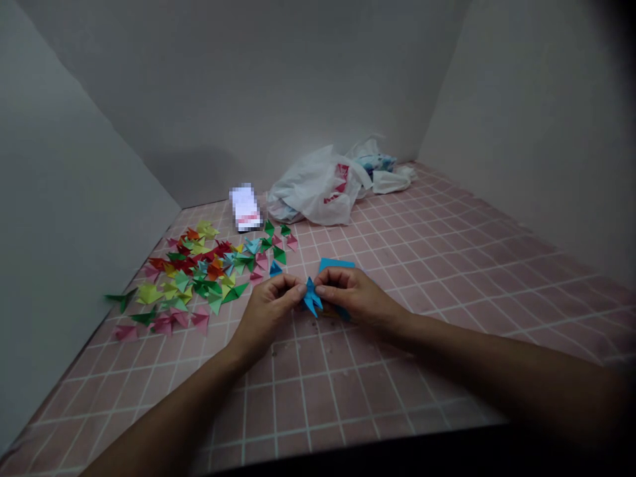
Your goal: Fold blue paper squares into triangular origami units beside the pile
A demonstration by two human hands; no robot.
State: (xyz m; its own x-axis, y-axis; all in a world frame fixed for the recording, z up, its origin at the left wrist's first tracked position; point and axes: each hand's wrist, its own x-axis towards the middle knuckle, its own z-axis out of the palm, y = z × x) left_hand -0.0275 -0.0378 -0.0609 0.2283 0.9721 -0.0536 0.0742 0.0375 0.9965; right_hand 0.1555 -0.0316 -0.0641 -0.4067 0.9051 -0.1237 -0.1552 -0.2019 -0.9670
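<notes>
Between my two hands is a small blue origami crane (pixel 312 299), its pointed ends hanging downward. My left hand (pixel 275 299) pinches its left side between thumb and finger. On the other side my right hand (pixel 350 291) pinches it the same way, so both hands are closed on the one crane. Blue paper (pixel 334 263) lies behind and beneath my right hand, partly covered by it. A finished-looking blue paper piece (pixel 275 268) rests on the table just beyond my left hand.
Many folded paper cranes (pixel 206 287) in several colours are spread at the left. Behind them a lit phone (pixel 246 207) leans upright. White plastic bags (pixel 318 189) lie against the back wall. Grey walls enclose the pink tiled-pattern tabletop (pixel 447 265) on three sides.
</notes>
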